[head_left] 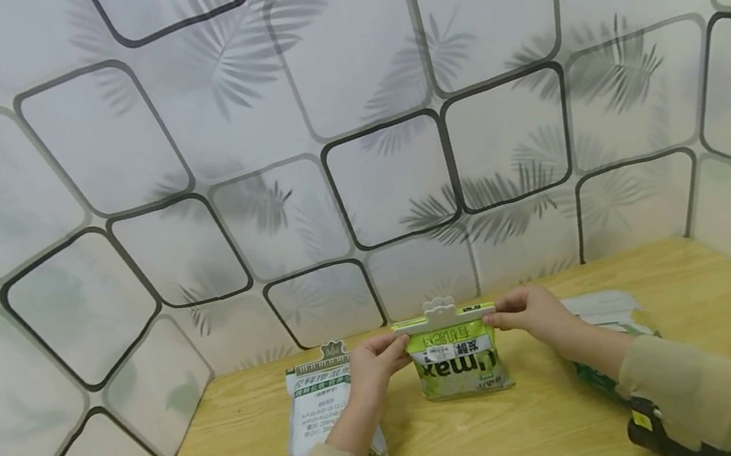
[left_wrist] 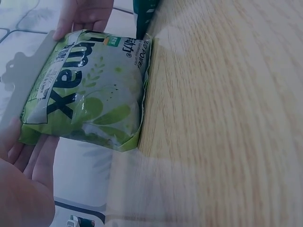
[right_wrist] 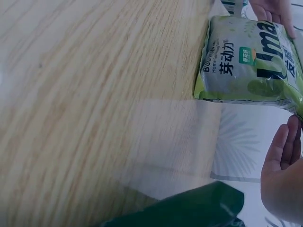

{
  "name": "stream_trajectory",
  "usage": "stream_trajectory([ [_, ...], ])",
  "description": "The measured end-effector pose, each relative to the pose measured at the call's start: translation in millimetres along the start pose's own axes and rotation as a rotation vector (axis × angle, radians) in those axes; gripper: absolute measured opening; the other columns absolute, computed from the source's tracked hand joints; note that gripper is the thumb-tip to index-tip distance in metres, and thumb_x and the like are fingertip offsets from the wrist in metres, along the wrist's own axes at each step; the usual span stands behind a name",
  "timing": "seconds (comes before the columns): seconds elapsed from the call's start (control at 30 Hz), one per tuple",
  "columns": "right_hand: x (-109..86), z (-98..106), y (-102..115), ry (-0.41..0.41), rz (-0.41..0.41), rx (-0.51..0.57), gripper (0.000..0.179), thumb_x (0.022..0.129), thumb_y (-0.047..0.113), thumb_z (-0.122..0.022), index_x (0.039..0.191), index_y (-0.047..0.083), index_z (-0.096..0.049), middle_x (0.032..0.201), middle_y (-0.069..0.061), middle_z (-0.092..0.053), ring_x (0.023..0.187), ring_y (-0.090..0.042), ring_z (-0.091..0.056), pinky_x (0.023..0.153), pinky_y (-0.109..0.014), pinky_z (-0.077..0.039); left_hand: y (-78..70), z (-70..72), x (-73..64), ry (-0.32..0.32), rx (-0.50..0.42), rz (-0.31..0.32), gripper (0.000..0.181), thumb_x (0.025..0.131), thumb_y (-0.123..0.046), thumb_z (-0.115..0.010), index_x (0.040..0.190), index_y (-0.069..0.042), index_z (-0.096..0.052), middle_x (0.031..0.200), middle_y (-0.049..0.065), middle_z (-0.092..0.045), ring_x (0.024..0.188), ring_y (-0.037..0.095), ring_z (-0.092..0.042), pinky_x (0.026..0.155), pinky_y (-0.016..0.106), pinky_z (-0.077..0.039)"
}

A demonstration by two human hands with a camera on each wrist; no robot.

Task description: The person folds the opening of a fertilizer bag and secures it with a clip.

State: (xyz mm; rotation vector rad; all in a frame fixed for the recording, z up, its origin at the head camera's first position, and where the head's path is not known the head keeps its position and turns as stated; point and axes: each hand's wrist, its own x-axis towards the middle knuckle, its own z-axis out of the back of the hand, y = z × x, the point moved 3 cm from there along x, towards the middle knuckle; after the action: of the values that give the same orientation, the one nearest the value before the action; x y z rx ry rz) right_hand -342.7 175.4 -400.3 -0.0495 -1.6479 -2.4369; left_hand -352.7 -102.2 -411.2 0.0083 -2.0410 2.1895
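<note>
A green and pale grey plastic bag (head_left: 459,365) printed "Umax" stands upright at the middle of the table, its lower edge seeming to rest on the wood. Across its folded top runs a light grey sealing clip (head_left: 442,318) with a scalloped tab. My left hand (head_left: 372,365) pinches the bag's top at one end of the clip. At the other end, my right hand (head_left: 534,313) pinches with thumb and fingers. In the left wrist view the bag's front (left_wrist: 90,90) bulges between both hands. The right wrist view shows the same bag (right_wrist: 248,61) beside my right hand (right_wrist: 281,165).
To the left on the wooden table (head_left: 460,446) lies a white printed bag (head_left: 319,409) with a grey crown-shaped clip (head_left: 334,352). A green and white bag (head_left: 607,308) lies on the right, partly behind my right forearm. A patterned wall covering (head_left: 394,183) rises behind the table.
</note>
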Motion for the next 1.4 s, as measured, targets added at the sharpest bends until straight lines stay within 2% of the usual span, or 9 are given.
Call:
stream_trajectory([
  [0.17, -3.5, -2, -1, 0.010, -0.029, 0.028, 0.022, 0.100, 0.022, -0.076, 0.101, 0.000, -0.078, 0.093, 0.005, -0.074, 0.092, -0.016, -0.066, 0.091, -0.046, -0.060, 2.4, -0.5, 0.3, -0.010, -0.031, -0.004, 0.028, 0.104, -0.005, -0.067, 0.121, 0.018, -0.070, 0.108, 0.018, -0.078, 0.078, 0.008, -0.077, 0.087, 0.033, -0.068],
  [0.27, -6.0, -5, -3, 0.027, -0.036, 0.043, 0.022, 0.101, 0.022, -0.075, 0.099, 0.000, -0.077, 0.091, 0.005, -0.074, 0.093, -0.018, -0.068, 0.092, -0.047, -0.061, 3.6, -0.6, -0.7, -0.009, -0.055, -0.003, 0.028, 0.105, -0.003, -0.065, 0.120, 0.020, -0.068, 0.098, 0.007, -0.078, 0.072, 0.004, -0.072, 0.082, 0.029, -0.068],
  [0.33, -6.9, -6, -4, 0.032, -0.027, 0.050, 0.022, 0.101, 0.022, -0.075, 0.097, 0.000, -0.076, 0.090, 0.005, -0.073, 0.094, -0.019, -0.069, 0.093, -0.048, -0.061, 4.5, -0.5, -1.1, -0.009, -0.065, -0.001, 0.028, 0.105, -0.002, -0.064, 0.121, 0.021, -0.067, 0.094, 0.003, -0.077, 0.070, 0.003, -0.071, 0.081, 0.027, -0.068],
  [0.53, -8.2, -6, -8, 0.038, -0.012, 0.067, 0.022, 0.103, 0.019, -0.073, 0.097, -0.003, -0.075, 0.087, 0.005, -0.072, 0.094, -0.020, -0.071, 0.092, -0.046, -0.064, 7.5, 0.0, -0.7, 0.005, -0.048, -0.005, 0.029, 0.104, -0.004, -0.066, 0.121, 0.021, -0.067, 0.099, 0.011, -0.078, 0.070, 0.004, -0.071, 0.081, 0.029, -0.069],
  [0.73, -10.9, -7, -11, 0.038, -0.036, 0.073, 0.024, 0.104, 0.018, -0.071, 0.103, -0.005, -0.074, 0.088, 0.004, -0.073, 0.090, -0.017, -0.071, 0.089, -0.041, -0.064, 6.0, 0.8, -3.5, 0.036, -0.035, -0.013, 0.028, 0.104, -0.009, -0.069, 0.115, 0.016, -0.073, 0.104, 0.015, -0.076, 0.072, 0.004, -0.069, 0.078, 0.028, -0.069],
  [0.93, -10.7, -9, -15, 0.042, -0.056, 0.084, 0.022, 0.103, 0.016, -0.071, 0.094, -0.005, -0.073, 0.082, 0.006, -0.070, 0.082, -0.013, -0.066, 0.082, -0.030, -0.061, 8.5, -0.5, -1.6, 0.016, 0.001, 0.059, 0.029, 0.105, -0.006, -0.066, 0.121, 0.018, -0.069, 0.114, 0.019, -0.073, 0.069, 0.004, -0.068, 0.076, 0.026, -0.068],
  [1.07, -11.5, -12, -19, 0.058, -0.078, 0.101, 0.023, 0.103, 0.015, -0.072, 0.086, -0.002, -0.072, 0.080, 0.003, -0.069, 0.080, -0.013, -0.064, 0.083, -0.032, -0.063, 9.6, -1.0, -2.4, 0.020, 0.042, 0.076, 0.029, 0.105, -0.007, -0.066, 0.119, 0.018, -0.070, 0.109, 0.016, -0.074, 0.068, 0.004, -0.066, 0.074, 0.027, -0.068],
  [1.27, -13.1, -16, -28, 0.061, -0.172, 0.088, 0.024, 0.103, 0.019, -0.072, 0.090, -0.001, -0.074, 0.085, 0.001, -0.070, 0.082, -0.013, -0.066, 0.087, -0.037, -0.066, 12.4, 0.8, -5.2, 0.045, 0.097, 0.121, 0.027, 0.103, -0.011, -0.070, 0.110, 0.015, -0.074, 0.089, 0.004, -0.072, 0.064, 0.005, -0.067, 0.070, 0.028, -0.068],
  [1.4, -12.6, -18, -29, 0.056, -0.191, 0.079, 0.023, 0.103, 0.018, -0.072, 0.091, -0.002, -0.075, 0.084, 0.000, -0.070, 0.081, -0.013, -0.066, 0.086, -0.037, -0.067, 14.0, 2.5, -5.8, 0.059, 0.114, 0.140, 0.027, 0.103, -0.012, -0.070, 0.112, 0.013, -0.075, 0.085, 0.005, -0.073, 0.061, 0.005, -0.068, 0.068, 0.029, -0.068],
])
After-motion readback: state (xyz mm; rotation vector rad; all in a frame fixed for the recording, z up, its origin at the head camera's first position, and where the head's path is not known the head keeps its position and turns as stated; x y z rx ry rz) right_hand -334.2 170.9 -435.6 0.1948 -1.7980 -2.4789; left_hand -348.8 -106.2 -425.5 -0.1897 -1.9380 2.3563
